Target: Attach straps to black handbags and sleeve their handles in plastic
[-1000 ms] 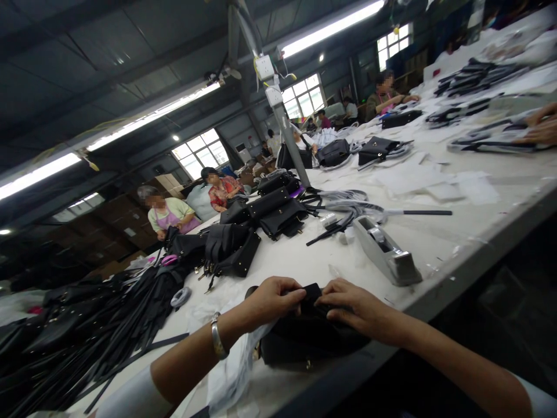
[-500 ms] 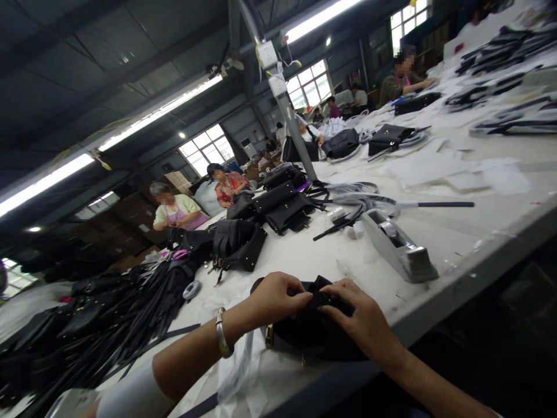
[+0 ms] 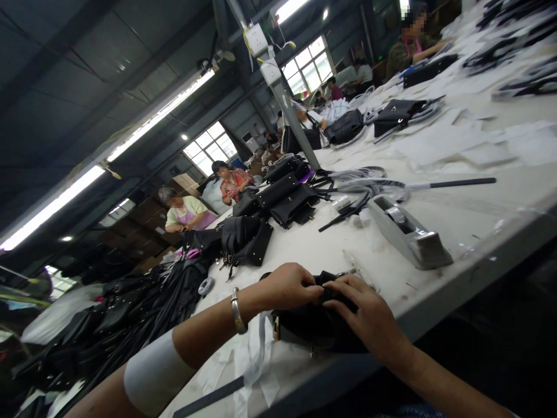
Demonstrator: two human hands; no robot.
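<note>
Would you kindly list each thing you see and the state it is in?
Black bag: resting near the edge of the table
Left hand: pinching the bag's upper part
Right hand: also gripping the bag there
Bracelet: worn on the left wrist
Tape dispenser: standing on its base
Ceiling lights: lit
Grey coil: wound up

Single head-worn camera. View faces forward and down across the bench [image 3: 470, 212], close above its near edge; frame rolled sideways, bench slanting up to the right, ceiling [image 3: 87, 64] occupying the upper left.
</note>
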